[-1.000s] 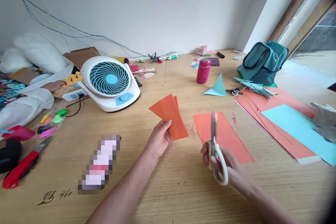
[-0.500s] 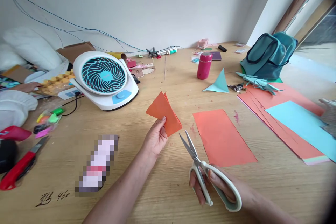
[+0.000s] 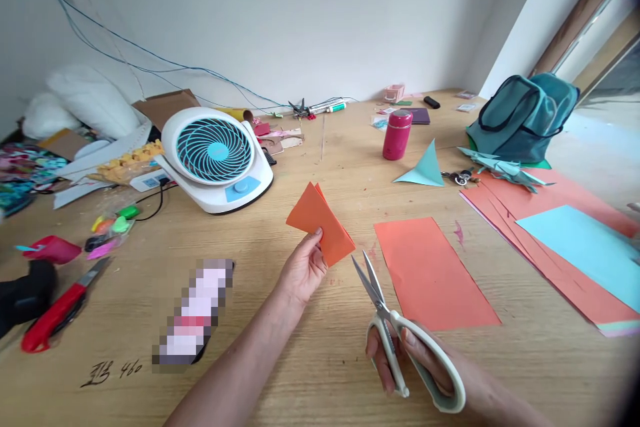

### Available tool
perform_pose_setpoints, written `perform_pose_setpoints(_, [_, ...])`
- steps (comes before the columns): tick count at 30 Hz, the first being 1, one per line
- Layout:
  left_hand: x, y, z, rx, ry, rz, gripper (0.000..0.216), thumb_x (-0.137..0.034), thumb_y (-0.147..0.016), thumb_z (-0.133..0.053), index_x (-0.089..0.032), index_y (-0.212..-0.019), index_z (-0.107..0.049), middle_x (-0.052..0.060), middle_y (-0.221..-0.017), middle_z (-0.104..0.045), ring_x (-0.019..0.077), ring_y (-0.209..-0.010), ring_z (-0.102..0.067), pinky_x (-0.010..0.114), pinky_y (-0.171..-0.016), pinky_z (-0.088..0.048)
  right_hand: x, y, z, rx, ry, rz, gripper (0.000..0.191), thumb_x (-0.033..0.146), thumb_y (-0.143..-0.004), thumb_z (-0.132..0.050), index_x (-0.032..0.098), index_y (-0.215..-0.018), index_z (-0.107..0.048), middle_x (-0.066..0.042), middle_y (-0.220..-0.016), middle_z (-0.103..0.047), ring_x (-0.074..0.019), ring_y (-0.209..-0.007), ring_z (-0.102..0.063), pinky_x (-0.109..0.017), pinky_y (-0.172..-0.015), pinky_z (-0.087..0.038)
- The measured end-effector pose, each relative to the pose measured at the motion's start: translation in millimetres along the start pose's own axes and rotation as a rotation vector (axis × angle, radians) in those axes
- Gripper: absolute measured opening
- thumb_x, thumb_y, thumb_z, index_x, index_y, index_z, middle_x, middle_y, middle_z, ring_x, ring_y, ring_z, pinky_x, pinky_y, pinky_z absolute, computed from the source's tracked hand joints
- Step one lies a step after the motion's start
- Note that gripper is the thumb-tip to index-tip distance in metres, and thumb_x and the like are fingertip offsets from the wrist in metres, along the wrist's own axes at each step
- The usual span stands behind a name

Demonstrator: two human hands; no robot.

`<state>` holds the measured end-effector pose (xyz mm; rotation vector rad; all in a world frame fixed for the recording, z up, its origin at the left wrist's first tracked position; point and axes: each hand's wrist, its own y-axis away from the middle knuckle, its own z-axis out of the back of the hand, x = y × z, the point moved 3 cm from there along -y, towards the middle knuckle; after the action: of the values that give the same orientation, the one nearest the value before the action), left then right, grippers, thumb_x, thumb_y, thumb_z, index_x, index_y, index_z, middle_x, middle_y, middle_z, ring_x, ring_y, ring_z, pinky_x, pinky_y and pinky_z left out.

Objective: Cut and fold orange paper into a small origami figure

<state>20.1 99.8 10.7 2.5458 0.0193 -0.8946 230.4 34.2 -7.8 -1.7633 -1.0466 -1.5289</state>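
Observation:
A folded piece of orange paper (image 3: 323,223) is pinched between the thumb and fingers of my left hand (image 3: 304,270), raised over the table. My right hand (image 3: 425,353) grips a pair of scissors (image 3: 385,317) with white handles, fingers through the loops. The blades are parted and point up toward the lower right corner of the folded paper, a small gap away from it. Just right of the scissors, a flat orange sheet (image 3: 435,273) lies on the table.
Left are a white fan (image 3: 217,160), a blurred phone-like object (image 3: 195,313) and red-handled scissors (image 3: 60,317). Right are a pink flask (image 3: 398,135), a folded teal paper (image 3: 425,167), keys (image 3: 461,177), stacked orange sheets (image 3: 540,260), a light blue sheet (image 3: 585,240) and a teal bag (image 3: 525,120).
The whole view has shifted, so things appear slightly further right and lower. Both hands keep nearly the same pose. A grey sleeve at the right edge has mostly gone from sight.

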Motion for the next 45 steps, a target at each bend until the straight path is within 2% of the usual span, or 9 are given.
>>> perform_pose_setpoints(7, [6, 1, -1, 0.022, -0.01, 0.026, 0.027, -0.008, -0.1, -0.046, -0.008, -0.121, -0.063, 0.009, -0.093, -0.077, 0.0139, -0.081, -0.076, 0.023, -0.076, -0.062, 5, -2, -2, 0.014, -0.03, 0.056, 0.059, 0.065, -0.1, -0.032, 0.015, -0.108, -0.062, -0.005, -0.076, -0.062, -0.0146, -0.063, -0.052, -0.033, -0.068, -0.045])
perform_pose_setpoints(11, [9, -1, 2, 0.033, -0.022, 0.039, 0.025, -0.008, -0.1, -0.046, -0.006, -0.118, -0.063, 0.011, -0.094, -0.077, 0.015, -0.083, -0.076, 0.024, -0.077, -0.062, 5, -2, 1, 0.01, -0.028, 0.059, 0.058, 0.063, -0.102, -0.029, 0.015, -0.111, -0.06, -0.006, -0.077, -0.063, -0.0149, -0.064, -0.053, -0.033, -0.072, -0.044])
perform_pose_setpoints(16, [15, -3, 7, 0.074, -0.041, 0.081, 0.021, -0.01, -0.098, -0.05, -0.007, -0.111, -0.065, 0.01, -0.095, -0.078, 0.0154, -0.082, -0.076, 0.024, -0.075, -0.063, 2, -2, 3, -0.006, -0.027, 0.098, 0.056, 0.059, -0.104, -0.028, 0.014, -0.112, -0.06, -0.005, -0.077, -0.065, -0.0148, -0.064, -0.053, -0.033, -0.073, -0.043])
perform_pose_setpoints(22, [21, 0, 7, 0.135, -0.07, 0.112, 0.013, -0.012, -0.092, -0.061, -0.011, -0.104, -0.067, 0.008, -0.095, -0.078, 0.0152, -0.078, -0.076, 0.022, -0.07, -0.063, -4, -3, 3, -0.023, -0.141, 0.082, 0.059, 0.063, -0.102, -0.028, 0.014, -0.106, -0.059, -0.006, -0.074, -0.063, -0.015, -0.061, -0.052, -0.032, -0.067, -0.041])
perform_pose_setpoints(29, [26, 10, 0, 0.106, -0.053, 0.124, 0.012, -0.008, -0.087, -0.065, -0.013, -0.098, -0.067, 0.003, -0.086, -0.078, 0.0138, -0.074, -0.075, 0.022, -0.069, -0.062, -7, -1, 2, -0.01, -0.168, 0.048, 0.056, 0.06, -0.103, -0.024, 0.015, -0.108, -0.058, -0.006, -0.076, -0.064, -0.0158, -0.063, -0.052, -0.033, -0.069, -0.04])
perform_pose_setpoints(34, [30, 13, -1, 0.106, -0.059, 0.169, 0.008, -0.014, -0.089, -0.064, -0.013, -0.096, -0.067, 0.005, -0.086, -0.077, 0.0156, -0.074, -0.075, 0.024, -0.064, -0.061, -5, -2, 2, -0.012, -0.174, 0.049, 0.058, 0.062, -0.102, -0.024, 0.015, -0.107, -0.058, -0.006, -0.074, -0.062, -0.0156, -0.06, -0.05, -0.034, -0.068, -0.039])
perform_pose_setpoints(40, [33, 20, -2, 0.137, -0.113, 0.176, 0.022, -0.014, -0.075, -0.081, -0.016, -0.093, -0.068, 0.002, -0.086, -0.075, 0.0145, -0.076, -0.073, 0.022, -0.062, -0.058, -2, -2, 1, -0.001, -0.157, 0.037, 0.059, 0.065, -0.101, -0.025, 0.015, -0.106, -0.058, -0.006, -0.073, -0.061, -0.0161, -0.061, -0.05, -0.034, -0.068, -0.04])
perform_pose_setpoints(45, [35, 20, 0, 0.173, -0.172, 0.168, 0.025, -0.013, -0.068, -0.086, -0.016, -0.086, -0.069, 0.002, -0.087, -0.075, 0.0132, -0.075, -0.071, 0.019, -0.058, -0.055, 7, -2, -2, -0.018, -0.127, 0.014, 0.06, 0.068, -0.099, -0.028, 0.016, -0.101, -0.058, -0.005, -0.069, -0.06, -0.016, -0.061, -0.051, -0.032, -0.066, -0.042])
